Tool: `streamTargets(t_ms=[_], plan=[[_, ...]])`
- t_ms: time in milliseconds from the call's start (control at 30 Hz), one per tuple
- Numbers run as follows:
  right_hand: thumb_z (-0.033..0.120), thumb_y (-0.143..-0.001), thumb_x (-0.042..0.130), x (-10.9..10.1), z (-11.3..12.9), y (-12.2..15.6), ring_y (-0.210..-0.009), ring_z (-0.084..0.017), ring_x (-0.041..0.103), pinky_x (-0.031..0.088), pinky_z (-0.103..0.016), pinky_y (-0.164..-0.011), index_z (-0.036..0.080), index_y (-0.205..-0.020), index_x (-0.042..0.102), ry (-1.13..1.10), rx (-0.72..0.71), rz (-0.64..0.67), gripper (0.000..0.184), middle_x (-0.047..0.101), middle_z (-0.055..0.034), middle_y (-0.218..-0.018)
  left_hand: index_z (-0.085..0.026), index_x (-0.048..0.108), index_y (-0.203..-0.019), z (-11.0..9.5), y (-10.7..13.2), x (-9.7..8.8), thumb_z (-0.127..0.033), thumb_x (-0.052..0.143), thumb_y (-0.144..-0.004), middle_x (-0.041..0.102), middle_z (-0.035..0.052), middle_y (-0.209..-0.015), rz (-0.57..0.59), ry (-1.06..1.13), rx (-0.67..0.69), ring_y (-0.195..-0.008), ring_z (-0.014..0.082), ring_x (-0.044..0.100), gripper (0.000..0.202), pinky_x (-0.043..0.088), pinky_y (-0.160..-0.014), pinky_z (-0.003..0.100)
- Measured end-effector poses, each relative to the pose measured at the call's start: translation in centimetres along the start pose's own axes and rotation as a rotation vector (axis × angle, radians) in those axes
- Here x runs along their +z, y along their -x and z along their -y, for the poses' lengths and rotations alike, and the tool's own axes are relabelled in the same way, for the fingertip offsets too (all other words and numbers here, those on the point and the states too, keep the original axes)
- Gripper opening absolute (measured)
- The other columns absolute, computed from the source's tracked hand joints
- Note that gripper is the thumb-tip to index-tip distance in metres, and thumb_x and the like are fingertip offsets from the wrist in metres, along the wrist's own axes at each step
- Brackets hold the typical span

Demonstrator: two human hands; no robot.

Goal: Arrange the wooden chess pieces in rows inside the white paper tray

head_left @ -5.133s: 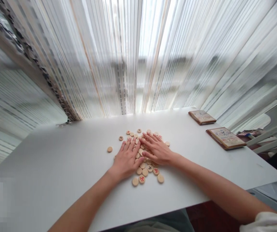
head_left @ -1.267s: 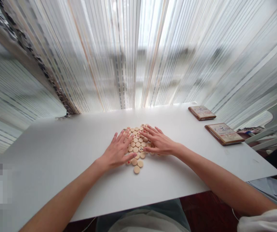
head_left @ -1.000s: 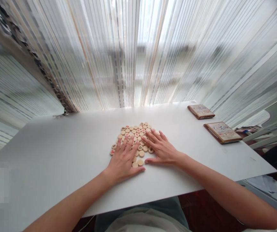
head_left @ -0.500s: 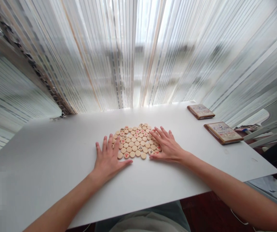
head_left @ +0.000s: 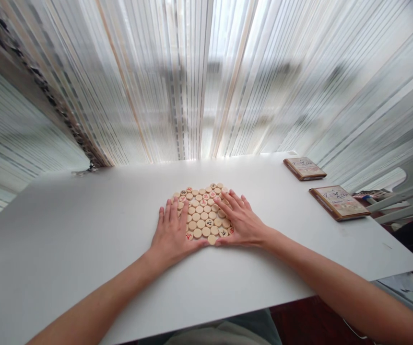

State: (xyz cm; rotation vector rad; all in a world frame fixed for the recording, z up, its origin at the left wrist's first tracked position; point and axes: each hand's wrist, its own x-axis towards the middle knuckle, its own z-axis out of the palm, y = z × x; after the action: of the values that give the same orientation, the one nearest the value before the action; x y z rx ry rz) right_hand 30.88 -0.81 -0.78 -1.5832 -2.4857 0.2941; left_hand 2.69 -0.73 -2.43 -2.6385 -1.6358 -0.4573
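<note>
Head view: left hand [head_left: 172, 235] open, flat on table, fingers against left edge of packed xiangqi discs [head_left: 202, 215], centre of white table [head_left: 84, 230]. Right hand [head_left: 242, 223] open, fingertips on discs. Discs likely light, stiff, quick to slide; pinch by rim.

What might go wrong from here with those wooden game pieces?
The round wooden xiangqi pieces lie loose in one tight cluster, so a slip of the left hand or right hand, both resting at its edges, might scatter them. A knocked disc could perhaps slide or roll across the smooth white table.
</note>
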Motion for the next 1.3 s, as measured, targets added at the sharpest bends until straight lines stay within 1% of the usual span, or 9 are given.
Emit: streamTargets(t_ms=[167,367,500,600,733,833,1033,1300], plan=[[0.1,-0.068,0.064,0.0,0.4,-0.3,-0.167,-0.049,0.007,0.008,-0.075,-0.13,0.022,-0.174,0.025,-0.006,0.01,0.009,0.137,0.017,-0.019,-0.181,-0.009,0.028,-0.17,-0.5,-0.1,-0.2,-0.103,0.057,-0.067,0.024,0.0309,-0.177,0.005,-0.015,0.011,-0.165,0.0513,0.017,0.142,0.016,-0.131,0.07],[0.099,-0.07,0.063,0.0,0.4,-1.2,-0.167,-0.049,0.008,0.013,-0.072,-0.131,0.021,-0.173,0.03,-0.013,-0.013,-0.021,0.133,0.02,-0.0195,-0.181,-0.009,0.033,-0.168,-0.8,-0.9,-0.4,-0.101,0.054,-0.074,0.025,0.0295,-0.177,0.021,0.011,-0.007,-0.165,0.0508,0.017,0.133,0.018,-0.131,0.07],[0.099,-0.072,0.062,0.1,0.4,-1.8,-0.167,-0.048,0.008,0.014,-0.069,-0.131,0.023,-0.171,0.033,-0.002,-0.019,-0.024,0.129,0.023,-0.0197,-0.18,-0.01,0.034,-0.168,-0.7,-1.3,-0.4,-0.1,0.054,-0.075,0.028,0.0291,-0.176,0.009,0.033,-0.017,-0.165,0.0497,0.02,0.131,0.019,-0.131,0.069],[0.097,-0.074,0.062,0.1,0.3,-2.2,-0.167,-0.047,0.008,0.014,-0.069,-0.132,0.023,-0.171,0.033,0.007,-0.017,-0.02,0.125,0.023,-0.0193,-0.18,-0.012,0.036,-0.167,-0.5,-1.5,-0.5,-0.099,0.055,-0.075,0.029,0.0285,-0.176,0.009,0.039,-0.017,-0.164,0.0491,0.022,0.128,0.02,-0.131,0.069],[0.095,-0.077,0.061,0.0,0.2,-2.8,-0.167,-0.047,0.009,0.015,-0.069,-0.131,0.023,-0.171,0.032,0.01,-0.012,-0.025,0.122,0.023,-0.0194,-0.18,-0.012,0.04,-0.165,0.0,-2.2,-0.6,-0.099,0.055,-0.076,0.027,0.0275,-0.177,0.024,0.045,-0.024,-0.165,0.0483,0.02,0.125,0.02,-0.132,0.067],[0.094,-0.079,0.06,0.1,0.3,-3.2,-0.167,-0.048,0.01,0.016,-0.069,-0.131,0.023,-0.171,0.033,0.01,-0.004,-0.03,0.12,0.024,-0.0196,-0.179,-0.012,0.039,-0.166,0.5,-2.8,-0.7,-0.098,0.055,-0.077,0.025,0.0274,-0.178,0.04,0.045,-0.02,-0.165,0.0481,0.019,0.125,0.018,-0.132,0.068],[0.093,-0.081,0.059,0.2,0.2,-4.3,-0.167,-0.048,0.011,0.016,-0.07,-0.13,0.022,-0.17,0.035,0.008,0.027,-0.053,0.117,0.027,-0.0203,-0.178,-0.011,0.037,-0.167,1.6,-4.5,-0.7,-0.098,0.056,-0.076,0.025,0.028,-0.178,0.082,0.045,-0.005,-0.166,0.0485,0.018,0.127,0.02,-0.131,0.069],[0.093,-0.082,0.058,-0.1,-0.3,-6.2,-0.166,-0.048,0.012,0.015,-0.069,-0.131,0.023,-0.171,0.033,0.008,0.04,-0.061,0.116,0.027,-0.0196,-0.178,-0.011,0.038,-0.167,2.5,-6.3,-0.9,-0.096,0.057,-0.078,0.028,0.0295,-0.176,0.089,0.046,-0.012,-0.165,0.0493,0.02,0.124,0.02,-0.131,0.067]])
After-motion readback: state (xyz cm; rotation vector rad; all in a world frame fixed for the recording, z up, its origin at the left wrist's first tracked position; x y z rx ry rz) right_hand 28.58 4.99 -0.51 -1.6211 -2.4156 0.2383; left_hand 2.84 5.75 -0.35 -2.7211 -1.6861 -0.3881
